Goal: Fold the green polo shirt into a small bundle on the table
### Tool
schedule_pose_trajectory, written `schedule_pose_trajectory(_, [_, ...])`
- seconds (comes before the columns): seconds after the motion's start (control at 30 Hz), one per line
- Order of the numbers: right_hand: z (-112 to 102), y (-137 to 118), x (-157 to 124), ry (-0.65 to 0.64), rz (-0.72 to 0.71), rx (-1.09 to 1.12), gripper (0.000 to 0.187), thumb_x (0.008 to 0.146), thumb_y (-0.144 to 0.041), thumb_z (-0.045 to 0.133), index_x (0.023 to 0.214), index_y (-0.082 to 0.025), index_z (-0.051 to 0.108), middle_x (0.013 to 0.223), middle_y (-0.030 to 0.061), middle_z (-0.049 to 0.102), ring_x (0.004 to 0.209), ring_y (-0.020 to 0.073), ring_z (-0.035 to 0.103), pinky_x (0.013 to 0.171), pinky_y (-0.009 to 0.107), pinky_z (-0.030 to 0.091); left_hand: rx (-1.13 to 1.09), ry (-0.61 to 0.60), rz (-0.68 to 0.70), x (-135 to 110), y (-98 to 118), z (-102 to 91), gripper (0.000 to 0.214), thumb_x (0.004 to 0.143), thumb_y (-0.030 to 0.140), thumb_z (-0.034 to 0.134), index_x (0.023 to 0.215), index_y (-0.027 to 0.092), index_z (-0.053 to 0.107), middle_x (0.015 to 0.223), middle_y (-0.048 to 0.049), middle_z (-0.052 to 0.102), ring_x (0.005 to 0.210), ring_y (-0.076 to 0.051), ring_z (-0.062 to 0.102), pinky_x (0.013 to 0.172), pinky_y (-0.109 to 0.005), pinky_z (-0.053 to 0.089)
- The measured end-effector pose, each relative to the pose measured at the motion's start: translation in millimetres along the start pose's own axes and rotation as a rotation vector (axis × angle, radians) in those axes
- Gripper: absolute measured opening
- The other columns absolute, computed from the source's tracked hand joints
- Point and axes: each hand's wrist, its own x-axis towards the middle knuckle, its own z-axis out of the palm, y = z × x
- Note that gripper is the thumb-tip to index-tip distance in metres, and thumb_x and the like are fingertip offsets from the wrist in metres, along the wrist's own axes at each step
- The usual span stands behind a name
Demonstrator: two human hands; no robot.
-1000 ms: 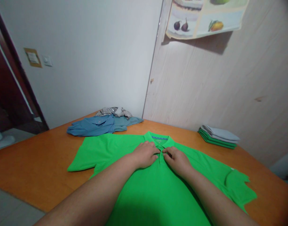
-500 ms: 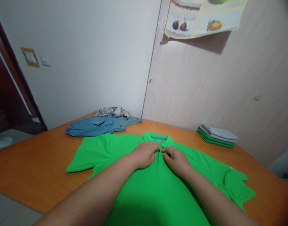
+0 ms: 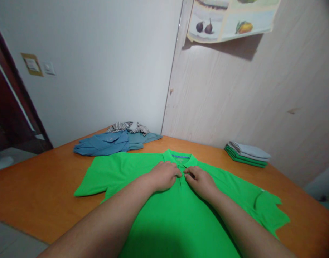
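A bright green polo shirt (image 3: 177, 218) lies spread front side up, its collar pointing away from me and both short sleeves out to the sides. My left hand (image 3: 165, 175) rests on the chest beside the button placket, fingers bent and closed on the cloth at the placket's left edge. From the other side, my right hand (image 3: 200, 181) has thumb and forefinger curled in a pinch at the placket, just under the collar. A small gap separates the two sets of fingertips. Any button between them is too small to make out.
Loosely heaped blue clothes (image 3: 102, 143) and a striped garment (image 3: 121, 126) lie at the back left of the orange table (image 3: 40, 186). A stack of folded grey and green clothes (image 3: 247, 154) stands at the back right. Walls rise behind the table; a fruit poster (image 3: 234, 21) hangs there.
My left fingertips have drawn slightly down and left along the placket, apart from the right ones. The right hand has barely moved. The shirt lies as before.
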Motion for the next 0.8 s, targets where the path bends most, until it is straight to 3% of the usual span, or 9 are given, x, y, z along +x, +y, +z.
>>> schedule_pose_trajectory(0.8, [2.1, 2.5, 0.2, -0.001, 0.005, 0.024, 0.025, 0.091, -0.033, 0.054, 0.108, -0.024, 0.07, 0.093, 0.0035, 0.068, 0.085, 0.018, 0.061, 0.076, 0.028, 0.042, -0.009, 0.004, 0.039, 0.6, -4.5, 3.7, 0.029, 0.092, 0.024, 0.052, 0.109, 0.03, 0.075, 0.109, -0.0038, 0.072, 0.101, -0.025, 0.065, 0.087, -0.037, 0.051])
